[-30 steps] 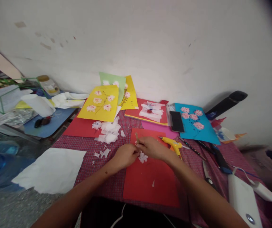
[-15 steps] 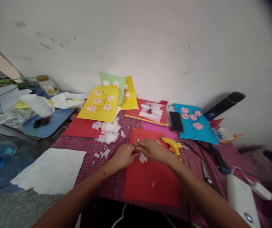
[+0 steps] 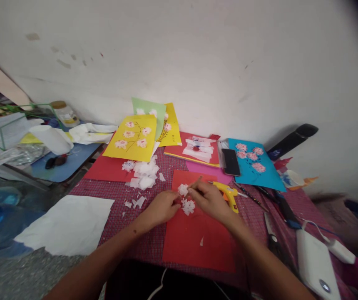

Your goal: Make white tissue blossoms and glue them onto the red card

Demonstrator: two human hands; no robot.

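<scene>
A red sheet of paper (image 3: 197,241) lies in front of me with white tissue-paper flowers on it. One flower (image 3: 183,190) sits near its upper left; a lower flower (image 3: 188,206) lies between my hands. My right hand (image 3: 209,201) is closed around a thin brown stick (image 3: 195,182), its fingertips just right of the upper flower. At the sheet's left edge, my left hand (image 3: 165,206) has its fingers curled, the tips close beside the flowers; what they pinch, if anything, is too small to make out. A yellow glue gun (image 3: 227,193) lies just beyond my right hand.
White tissue pieces (image 3: 144,173) are heaped at the left. Finished flower pictures include a yellow one (image 3: 130,152) and a blue one (image 3: 260,179). A phone (image 3: 231,161), scissors (image 3: 272,237) and a white power strip (image 3: 318,264) lie rightward. A wall stands behind.
My right hand has moved slightly right, away from my left hand, and the brown stick has tilted over to the right. The upper flower now shows more fully.
</scene>
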